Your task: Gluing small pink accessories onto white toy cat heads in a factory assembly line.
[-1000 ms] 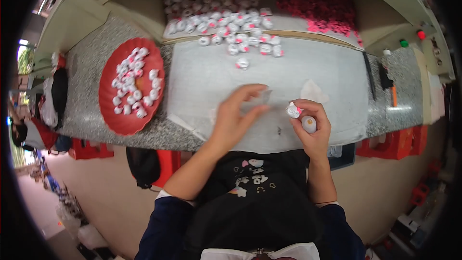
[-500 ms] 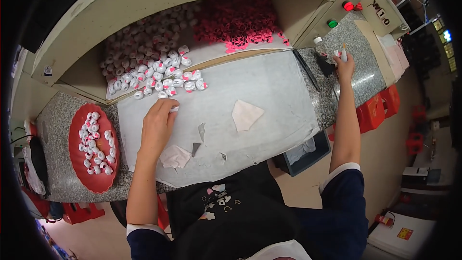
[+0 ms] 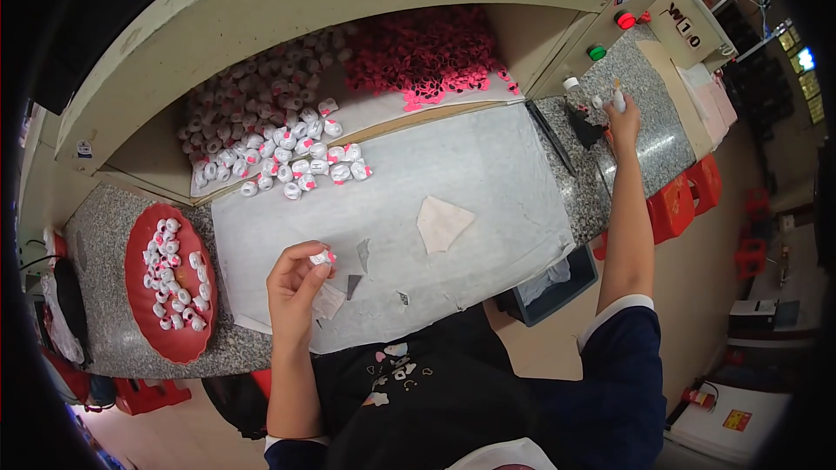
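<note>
Between the thumb and fingers of my left hand [image 3: 293,289] is a small white figurine head [image 3: 323,258] with pink on it, held over the near left of the cloth. My right hand [image 3: 624,124] stretches to the right side of the counter, its fingers closed around a small white bottle [image 3: 619,101] with a yellowish tip. Beside it lie a black crumpled cloth [image 3: 585,129] and a small white cap [image 3: 570,83]. Several more white heads [image 3: 305,157], many with pink parts, stand in rows at the cloth's far left edge.
A white cloth [image 3: 488,174] covers the counter, with a folded pale cloth [image 3: 443,224] and grey scraps on it. Behind lies a heap of pink pieces [image 3: 427,61] inside the cabinet. A red tray [image 3: 181,346] of white heads stands left. A dark bin [image 3: 566,283] sits below the front edge.
My left hand has drawn back from the rows toward me, and the white head now shows in its fingers. My right hand stays around the bottle at the right.
</note>
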A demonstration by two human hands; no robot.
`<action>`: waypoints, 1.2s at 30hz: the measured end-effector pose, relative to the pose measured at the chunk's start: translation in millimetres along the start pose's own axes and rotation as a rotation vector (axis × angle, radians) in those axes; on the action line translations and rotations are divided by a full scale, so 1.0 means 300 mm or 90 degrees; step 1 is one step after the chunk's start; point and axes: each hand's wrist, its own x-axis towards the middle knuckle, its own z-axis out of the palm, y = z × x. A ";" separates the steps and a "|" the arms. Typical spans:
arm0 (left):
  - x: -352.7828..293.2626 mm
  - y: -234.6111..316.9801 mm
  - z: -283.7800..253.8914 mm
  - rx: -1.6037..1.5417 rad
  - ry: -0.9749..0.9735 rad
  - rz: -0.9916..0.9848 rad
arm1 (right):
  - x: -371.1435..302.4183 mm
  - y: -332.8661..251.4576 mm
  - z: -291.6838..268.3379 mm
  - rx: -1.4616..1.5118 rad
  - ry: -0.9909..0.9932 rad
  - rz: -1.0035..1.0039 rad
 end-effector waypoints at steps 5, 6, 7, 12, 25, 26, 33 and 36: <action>-0.046 0.017 0.013 -0.178 0.026 -0.043 | -0.212 -0.171 -0.122 0.357 0.079 0.059; -0.053 0.010 0.008 -0.203 0.025 -0.044 | -0.268 -0.199 -0.148 0.412 0.051 0.088; -0.058 0.005 0.005 -0.228 0.024 -0.045 | -0.322 -0.227 -0.170 0.468 0.023 0.117; -0.082 -0.001 0.011 -0.275 0.034 -0.012 | -0.563 -0.374 -0.218 0.539 -0.075 0.120; -0.132 0.006 0.027 -0.350 0.060 0.045 | -1.031 -0.844 -0.210 0.848 -0.524 0.054; -0.139 0.010 0.024 -0.364 0.060 0.053 | -1.032 -0.861 -0.206 0.927 -0.542 0.052; -0.166 -0.005 -0.007 -0.275 0.077 0.087 | -1.093 -0.975 -0.202 0.921 -0.348 -0.037; -0.174 0.002 -0.018 -0.276 0.090 0.080 | -1.127 -0.980 -0.201 0.814 -0.307 -0.219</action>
